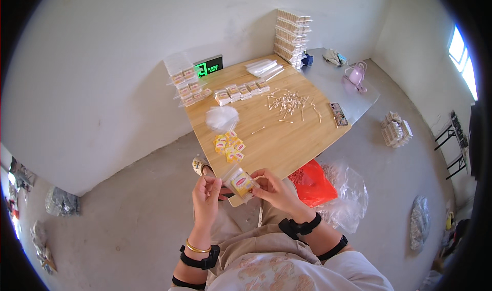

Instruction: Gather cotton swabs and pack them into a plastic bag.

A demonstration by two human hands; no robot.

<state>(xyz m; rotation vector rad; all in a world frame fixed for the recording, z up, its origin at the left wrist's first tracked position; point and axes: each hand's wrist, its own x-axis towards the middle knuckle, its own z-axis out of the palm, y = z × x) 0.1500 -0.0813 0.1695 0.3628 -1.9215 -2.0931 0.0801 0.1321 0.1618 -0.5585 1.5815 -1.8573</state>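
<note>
Close to my lap, just off the table's near edge, I hold a small clear plastic bag (240,181) with a yellow and white card showing in it. My left hand (206,192) pinches one side of the bag near its top. The fingers and thumb of my right hand (274,189) grip the opposite side. On the table nearby lies a loose pile of yellow cards (229,146). Beyond it sits a heap of flat clear bags (222,119). Cotton swabs (289,103) are scattered across the right half of the wooden table (269,146).
Filled packs (242,91) line the table's far side, beside plastic sleeves (263,68). Tall stacks of packs (293,38) stand at the back, more (188,86) at the left. A phone (338,114) rests near the right edge. A red bag (313,183) is below the table.
</note>
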